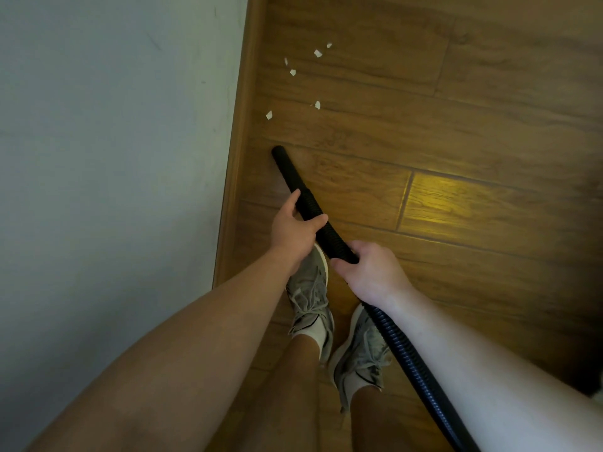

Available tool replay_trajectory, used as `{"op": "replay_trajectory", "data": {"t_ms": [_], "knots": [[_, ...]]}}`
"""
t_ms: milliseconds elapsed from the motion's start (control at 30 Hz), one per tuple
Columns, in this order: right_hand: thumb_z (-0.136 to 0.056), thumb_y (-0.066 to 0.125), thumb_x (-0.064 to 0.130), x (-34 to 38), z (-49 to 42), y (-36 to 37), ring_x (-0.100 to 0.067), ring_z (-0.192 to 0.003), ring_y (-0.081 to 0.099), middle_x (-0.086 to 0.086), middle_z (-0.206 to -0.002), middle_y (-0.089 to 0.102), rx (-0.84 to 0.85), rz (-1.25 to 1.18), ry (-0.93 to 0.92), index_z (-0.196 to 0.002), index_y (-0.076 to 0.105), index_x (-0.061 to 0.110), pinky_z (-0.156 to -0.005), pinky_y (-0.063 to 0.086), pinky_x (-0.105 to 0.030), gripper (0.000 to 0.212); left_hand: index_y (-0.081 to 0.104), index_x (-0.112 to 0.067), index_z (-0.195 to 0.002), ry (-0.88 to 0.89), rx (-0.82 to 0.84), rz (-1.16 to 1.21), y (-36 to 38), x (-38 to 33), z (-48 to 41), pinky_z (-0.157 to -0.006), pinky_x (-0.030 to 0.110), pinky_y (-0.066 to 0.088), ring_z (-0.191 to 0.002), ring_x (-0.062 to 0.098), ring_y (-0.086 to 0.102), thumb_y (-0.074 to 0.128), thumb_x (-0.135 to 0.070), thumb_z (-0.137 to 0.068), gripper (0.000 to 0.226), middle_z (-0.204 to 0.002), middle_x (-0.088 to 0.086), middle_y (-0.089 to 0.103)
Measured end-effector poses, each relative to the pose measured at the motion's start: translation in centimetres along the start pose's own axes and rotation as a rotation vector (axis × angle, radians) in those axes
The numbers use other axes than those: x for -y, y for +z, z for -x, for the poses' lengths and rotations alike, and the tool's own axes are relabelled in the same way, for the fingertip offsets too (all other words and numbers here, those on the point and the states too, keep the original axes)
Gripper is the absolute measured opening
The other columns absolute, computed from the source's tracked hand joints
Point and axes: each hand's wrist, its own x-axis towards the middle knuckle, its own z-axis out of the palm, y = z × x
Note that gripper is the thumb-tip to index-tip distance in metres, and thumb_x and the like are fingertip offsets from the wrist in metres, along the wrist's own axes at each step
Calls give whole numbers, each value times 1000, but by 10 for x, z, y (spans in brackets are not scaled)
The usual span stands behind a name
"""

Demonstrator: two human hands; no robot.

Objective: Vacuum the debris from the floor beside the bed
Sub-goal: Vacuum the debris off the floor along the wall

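A black ribbed vacuum hose point(311, 207) runs from the lower right up to a smooth nozzle tip point(279, 153) that sits low over the wooden floor point(424, 109). My left hand point(295, 226) grips the hose just behind the nozzle. Further back, my right hand point(368, 272) grips the same hose. Several small white paper scraps point(318, 53) lie scattered on the floor beyond the tip, the nearest one point(269, 114) a short way ahead of it.
A pale wall or bed side point(114, 141) fills the left, edged by a wooden skirting strip point(238, 141) next to the nozzle. My two feet in grey sneakers point(310, 295) stand below my hands. A bright yellow light patch point(456, 197) falls on the boards at right.
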Motion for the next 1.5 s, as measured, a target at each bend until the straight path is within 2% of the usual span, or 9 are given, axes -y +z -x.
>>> {"op": "replay_trajectory", "data": {"t_ms": [200,500,633,867,1033,1233,1500], "knots": [[-93,64,38,-1,-2,-25,-11,-63,63,5,-72,66,-42,28,51,-108,70,26,-48,43,-24,21,38,-34,-155,-19,68,-41,20,-16,-8,-105,50,52,-134,24,52,80,-14,-86,83,-155,0,45],[-94,62,35,-15,-2,-58,-13,-58,61,4,-67,65,-78,20,66,-103,72,24,-44,36,-23,18,39,-33,-154,-23,123,-80,58,-37,-8,-107,49,50,-135,22,50,78,-11,-88,81,-154,-1,46],[-95,61,35,-19,-3,-69,-17,-60,63,2,-68,66,-70,24,65,-106,72,24,-46,38,-25,19,39,-35,-153,-34,117,-86,71,-44,-7,-104,49,53,-133,23,53,78,-10,-87,81,-151,-1,48],[-95,61,36,-15,-17,-82,-13,-61,62,4,-71,67,-46,40,28,-107,71,24,-48,44,-26,20,39,-32,-154,-34,64,-52,74,-56,-11,-103,47,54,-128,24,56,75,-6,-88,79,-149,1,49],[-95,61,36,-5,-28,-80,-12,-56,59,3,-70,65,-5,33,5,-110,70,23,-44,36,-22,22,40,-32,-153,-44,-2,-34,65,-60,-16,-101,49,55,-127,25,57,76,-6,-88,79,-150,2,50],[-95,60,38,14,-43,-73,-17,-56,61,1,-66,65,66,39,-1,-107,70,24,-44,38,-25,21,42,-34,-151,-57,-67,2,42,-63,-25,-101,51,55,-128,25,57,78,-7,-85,79,-149,2,50],[-95,60,40,39,-59,-70,-12,-54,59,5,-65,61,89,54,-42,-107,69,25,-40,33,-21,22,38,-30,-155,-38,-104,14,18,-77,-34,-104,50,52,-131,23,54,75,-7,-89,79,-149,1,50]]}}
